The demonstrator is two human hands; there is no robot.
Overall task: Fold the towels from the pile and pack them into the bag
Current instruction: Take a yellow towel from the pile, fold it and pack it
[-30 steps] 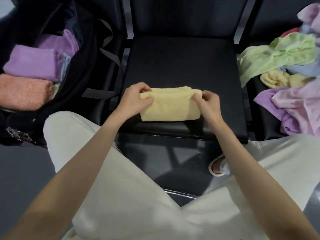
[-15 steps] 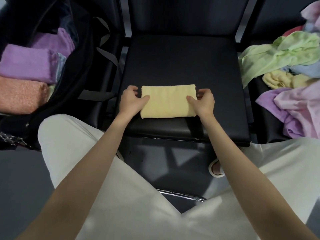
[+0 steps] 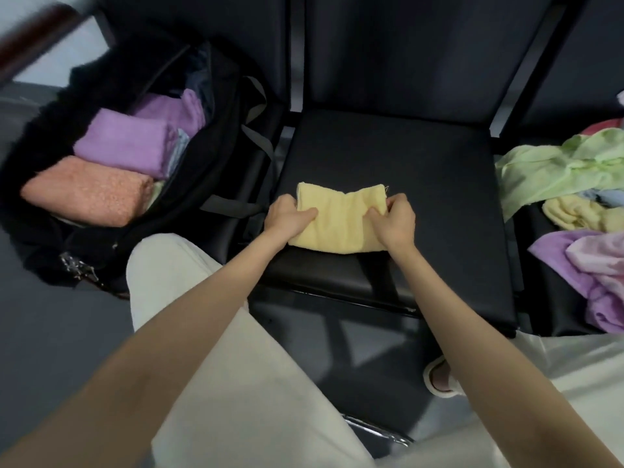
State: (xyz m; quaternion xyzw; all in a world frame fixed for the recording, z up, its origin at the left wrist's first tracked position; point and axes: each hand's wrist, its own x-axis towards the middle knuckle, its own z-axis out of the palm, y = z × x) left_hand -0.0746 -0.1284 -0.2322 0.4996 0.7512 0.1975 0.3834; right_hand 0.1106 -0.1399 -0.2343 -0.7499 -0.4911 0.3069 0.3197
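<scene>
A folded yellow towel point(image 3: 341, 217) lies on the front of the black chair seat point(image 3: 422, 184). My left hand point(image 3: 287, 219) grips its left end, thumb on top and fingers under the edge. My right hand point(image 3: 393, 219) grips its right end the same way, and the cloth bunches slightly between them. An open black bag point(image 3: 189, 184) stands to the left, holding a folded orange towel point(image 3: 87, 194) and purple towels point(image 3: 128, 146). The pile of unfolded towels point(image 3: 574, 197) sits on the seat to the right.
The chair backrest point(image 3: 405, 52) rises behind the seat. Bag straps point(image 3: 233, 206) hang between the bag and the chair. My legs in white trousers point(image 3: 219, 383) fill the foreground, and a slipper point(image 3: 439, 376) shows on the dark floor.
The towel went from being folded over to lying flat, and both hands now grip its ends, pushing them inward. The view has shifted left, showing more of the bag.
</scene>
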